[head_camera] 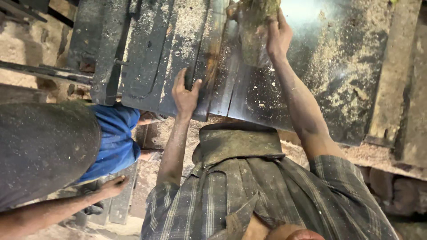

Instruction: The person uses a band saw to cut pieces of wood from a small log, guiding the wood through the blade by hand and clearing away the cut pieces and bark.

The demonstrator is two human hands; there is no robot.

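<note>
Left hand: our left hand (184, 95) lies on the near edge of the steel machine bed (249, 95), fingers pointing up the plate and held close together, thumb spread to the side; it presses flat and pinches nothing.
Right hand: our right hand (278, 38) reaches to the far edge of the bed and is curled around the side of a rough wood block (253, 31), thumb and fingers wrapped on its right face.
Wood block: we see it standing on the bed at the far edge, greenish and bark-like on top, its upper part cut off by the frame; how far the grip closes round it we cannot tell.
Machine bed: dark, shiny metal made of several long plates with seams between them, dusted with sawdust (338, 58), thickest toward the right edge.
Our clothing: a checked shirt (267, 200) and a worn apron bib (235, 142) sit just below the near edge of the bed.
Beside us: 1 other person in a blue shirt (115, 138) is at the left, their hand (113, 184) low, well apart from both of ours.
Right side: a wooden beam (393, 71) runs along the bed's right edge.
</note>
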